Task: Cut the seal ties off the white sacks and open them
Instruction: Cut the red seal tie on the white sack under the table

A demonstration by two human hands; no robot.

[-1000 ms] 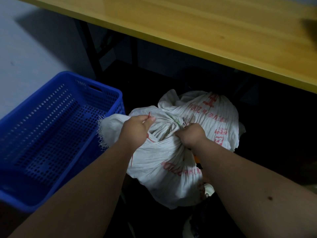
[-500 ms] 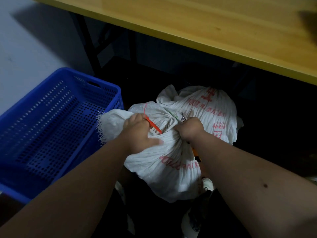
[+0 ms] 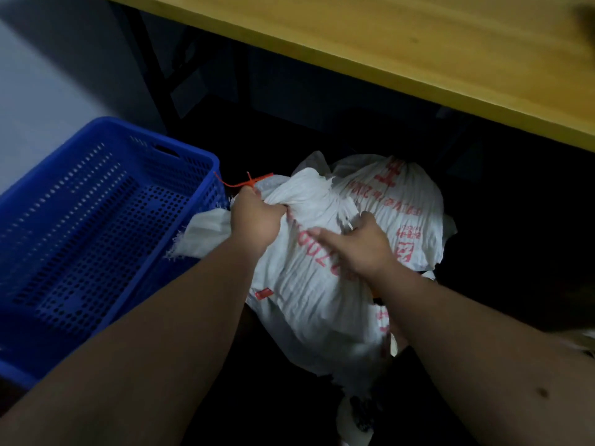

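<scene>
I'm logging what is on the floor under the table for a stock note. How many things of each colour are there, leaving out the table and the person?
White: 1 sack
Red: 1 seal tie, pinched by the left hand
Blue: 1 basket
Total: 3
Whether the white cloth is one sack or two, the picture does not settle.
</scene>
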